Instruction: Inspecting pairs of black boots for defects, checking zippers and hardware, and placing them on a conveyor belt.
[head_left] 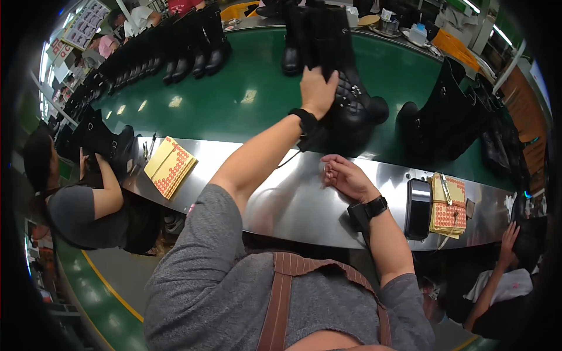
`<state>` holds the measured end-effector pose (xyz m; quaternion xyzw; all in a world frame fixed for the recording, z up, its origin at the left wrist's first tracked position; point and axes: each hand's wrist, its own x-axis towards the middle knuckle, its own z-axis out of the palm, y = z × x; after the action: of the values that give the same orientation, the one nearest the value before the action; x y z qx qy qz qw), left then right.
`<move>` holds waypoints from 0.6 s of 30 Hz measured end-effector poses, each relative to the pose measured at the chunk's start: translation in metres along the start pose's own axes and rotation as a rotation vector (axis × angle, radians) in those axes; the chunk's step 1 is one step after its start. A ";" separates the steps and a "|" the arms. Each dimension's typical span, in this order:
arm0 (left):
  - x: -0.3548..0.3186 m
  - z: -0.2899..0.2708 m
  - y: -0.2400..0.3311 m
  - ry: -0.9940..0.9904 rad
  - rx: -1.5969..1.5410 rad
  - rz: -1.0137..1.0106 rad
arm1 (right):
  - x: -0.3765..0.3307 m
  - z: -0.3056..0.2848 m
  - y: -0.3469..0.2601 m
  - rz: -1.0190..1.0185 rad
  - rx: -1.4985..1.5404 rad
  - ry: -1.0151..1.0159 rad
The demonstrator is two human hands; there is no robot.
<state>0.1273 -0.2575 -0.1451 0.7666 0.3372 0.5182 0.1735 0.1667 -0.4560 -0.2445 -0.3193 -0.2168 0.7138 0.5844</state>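
A tall black boot [354,114] with a quilted front and metal buckles stands tilted at the belt's near edge, slightly blurred. My left hand [318,92] is closed on it around the ankle, thumb on the near side. Part of a second dark toe shows beside it, and I cannot tell whether it is the same pair. My right hand [348,178] hovers over the steel ledge [275,202], below the boot and apart from it. Its fingers are loosely curled and apart, with nothing visible in them. Another black boot [290,58] stands just behind on the left.
Black boots [213,55] line the green belt [252,88] at the far left; more boots [445,117] stand at right. On the ledge lie yellow sticker sheets [170,167], a phone [418,207] and another sticker stack [448,205]. Co-workers sit on both sides [88,205].
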 end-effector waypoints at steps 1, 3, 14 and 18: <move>0.009 -0.024 -0.004 0.054 0.028 -0.013 | -0.004 0.001 -0.005 -0.006 -0.008 -0.011; 0.029 -0.071 -0.030 0.178 0.148 0.057 | -0.003 0.005 -0.004 -0.005 -0.005 0.022; 0.063 -0.170 -0.246 0.094 0.441 -0.034 | -0.007 0.004 -0.010 -0.004 -0.027 -0.007; 0.061 -0.199 -0.297 0.060 0.635 -0.015 | 0.001 0.008 -0.007 0.034 -0.013 -0.040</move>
<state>-0.1394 -0.0206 -0.2065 0.7642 0.4929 0.4081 -0.0810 0.1658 -0.4535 -0.2349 -0.3124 -0.2274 0.7284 0.5658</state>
